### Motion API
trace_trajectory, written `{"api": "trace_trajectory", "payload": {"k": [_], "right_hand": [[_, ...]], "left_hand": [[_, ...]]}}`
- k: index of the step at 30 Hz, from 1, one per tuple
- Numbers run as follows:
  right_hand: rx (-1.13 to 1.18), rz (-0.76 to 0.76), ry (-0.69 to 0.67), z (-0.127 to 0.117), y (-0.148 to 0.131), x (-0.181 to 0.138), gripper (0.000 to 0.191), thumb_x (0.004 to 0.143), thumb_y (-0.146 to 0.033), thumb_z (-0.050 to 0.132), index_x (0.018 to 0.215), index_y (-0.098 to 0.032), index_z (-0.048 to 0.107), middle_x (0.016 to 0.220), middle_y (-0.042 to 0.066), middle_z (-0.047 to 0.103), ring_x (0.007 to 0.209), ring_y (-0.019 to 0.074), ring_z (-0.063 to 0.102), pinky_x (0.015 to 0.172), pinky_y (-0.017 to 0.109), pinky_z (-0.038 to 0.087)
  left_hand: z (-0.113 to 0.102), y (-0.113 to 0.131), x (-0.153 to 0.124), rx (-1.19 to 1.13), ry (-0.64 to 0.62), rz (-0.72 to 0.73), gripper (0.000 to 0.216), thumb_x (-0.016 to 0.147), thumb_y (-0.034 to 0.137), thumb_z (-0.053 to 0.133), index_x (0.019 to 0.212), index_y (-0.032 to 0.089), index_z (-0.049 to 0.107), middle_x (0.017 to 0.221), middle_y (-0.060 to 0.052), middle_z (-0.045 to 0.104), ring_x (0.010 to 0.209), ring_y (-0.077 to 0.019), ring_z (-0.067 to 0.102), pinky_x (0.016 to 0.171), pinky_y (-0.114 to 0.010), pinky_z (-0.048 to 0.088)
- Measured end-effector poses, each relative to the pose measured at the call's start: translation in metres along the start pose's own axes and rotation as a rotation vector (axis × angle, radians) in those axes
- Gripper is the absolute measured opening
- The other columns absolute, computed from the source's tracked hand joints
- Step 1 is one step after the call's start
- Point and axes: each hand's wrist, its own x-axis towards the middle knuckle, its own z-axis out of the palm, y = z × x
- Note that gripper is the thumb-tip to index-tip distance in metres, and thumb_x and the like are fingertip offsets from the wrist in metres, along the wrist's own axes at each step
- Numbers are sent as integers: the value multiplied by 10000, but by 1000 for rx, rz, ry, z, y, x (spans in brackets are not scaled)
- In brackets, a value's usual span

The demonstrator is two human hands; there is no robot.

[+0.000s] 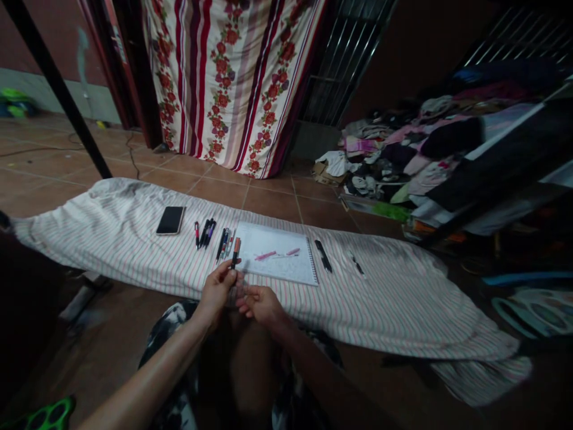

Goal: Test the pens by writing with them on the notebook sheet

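left hand (218, 291) gripping an orange-capped pen (235, 252) upright at the striped cloth's (134, 251) near edge | right hand (259, 303) curling loosely beside it — holding nothing visible | notebook (277, 254) carrying two pink pens (276, 254) — phone (171, 220) lying farther left

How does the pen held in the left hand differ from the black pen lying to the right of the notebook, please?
The orange-capped pen stands nearly upright, pinched in the left hand; the black pen lies flat on the striped cloth, untouched. The held pen shows an orange top; the other looks all black. The held one is left of the notebook, the black one right. Both are slim pens.
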Motion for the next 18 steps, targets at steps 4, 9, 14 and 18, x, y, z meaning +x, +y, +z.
{"api": "trace_trajectory", "payload": {"k": [4, 9, 14, 18], "right_hand": [[22, -85, -8, -6, 13, 37, 157, 695, -200, 509, 791, -128, 609, 635, 22, 638, 507, 83, 549, 492, 211, 400], [52, -202, -4, -8, 10, 75, 218, 708, -321, 520, 803, -149, 613, 681, 41, 666, 563, 102, 583, 515, 222, 446], [-36, -335, 41, -16, 0, 95, 224, 776, -300, 473, 887, -163, 611, 760, 59, 683, 627, 128, 616, 550, 242, 483], [-198, -403, 198, -27, 0, 96, 260, 827, -285, 402, 920, -163, 611, 750, 61, 685, 636, 151, 628, 559, 265, 495]], "left_hand": [[-28, -19, 48, 314, 299, 105, 303, 638, 286, 593, 892, 120, 609, 674, -6, 612, 562, -113, 542, 535, -228, 444], [-52, -25, 87, 487, 349, 115, 213, 647, 298, 590, 789, 142, 624, 575, 4, 589, 551, -149, 557, 495, -227, 412], [-56, -24, 110, 769, 352, 128, 263, 720, 315, 541, 908, 154, 629, 756, -63, 673, 713, -195, 623, 612, -262, 454], [-55, -22, 122, 968, 394, 118, 332, 759, 312, 509, 1038, 161, 605, 936, -102, 679, 870, -231, 624, 734, -308, 451]]}}
